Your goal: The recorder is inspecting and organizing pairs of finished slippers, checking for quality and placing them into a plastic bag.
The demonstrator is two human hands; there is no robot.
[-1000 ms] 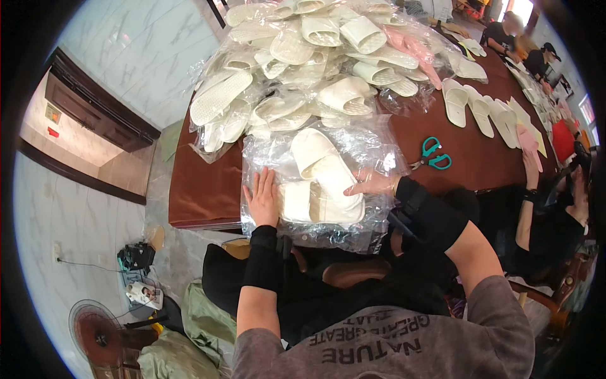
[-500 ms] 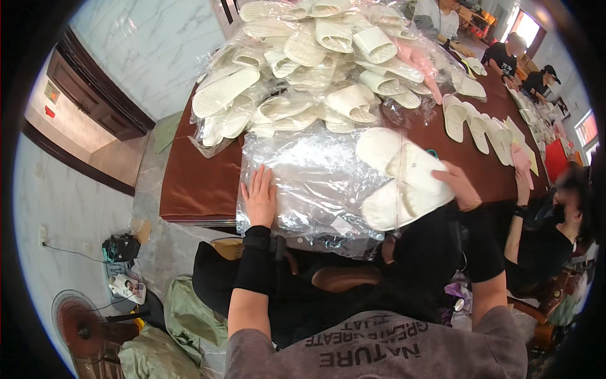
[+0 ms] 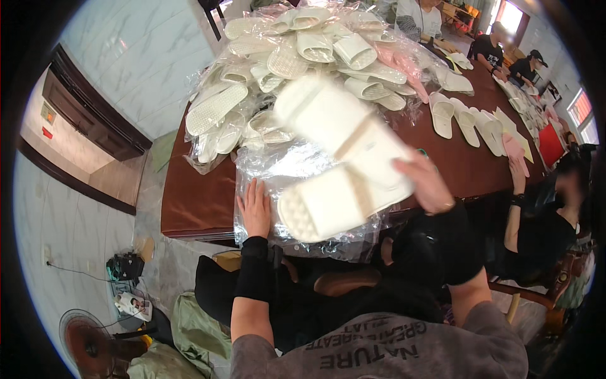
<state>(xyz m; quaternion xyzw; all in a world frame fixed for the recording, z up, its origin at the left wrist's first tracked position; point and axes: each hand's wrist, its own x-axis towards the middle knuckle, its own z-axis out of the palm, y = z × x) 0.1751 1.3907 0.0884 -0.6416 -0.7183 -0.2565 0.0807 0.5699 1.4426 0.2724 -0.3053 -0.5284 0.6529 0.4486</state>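
A pair of white slide slippers [image 3: 325, 205] is held up over the table by my right hand [image 3: 429, 183], whose fingers close round the right-hand end of the pair. The slippers lie partly side by side, soles tilted apart, and are smeared by motion. Beneath them is a stack of clear plastic bags [image 3: 297, 156], partly hidden by the pair. My left hand [image 3: 255, 210] rests flat on the left side of the bags, fingers stretched out. Just beyond is a large heap of bagged white slippers [image 3: 216, 110].
The table has a brown cloth [image 3: 196, 202]. Several loose white slippers [image 3: 466, 121] stand in a row to the right, beside a co-worker's hand [image 3: 517, 174] holding something pink. More people sit farther along. A fan [image 3: 88, 341] stands on the floor at lower left.
My right hand has brought the slippers left and up, tilting them over the bags; the pair now covers much of the bags. My left hand stays flat on the bags.
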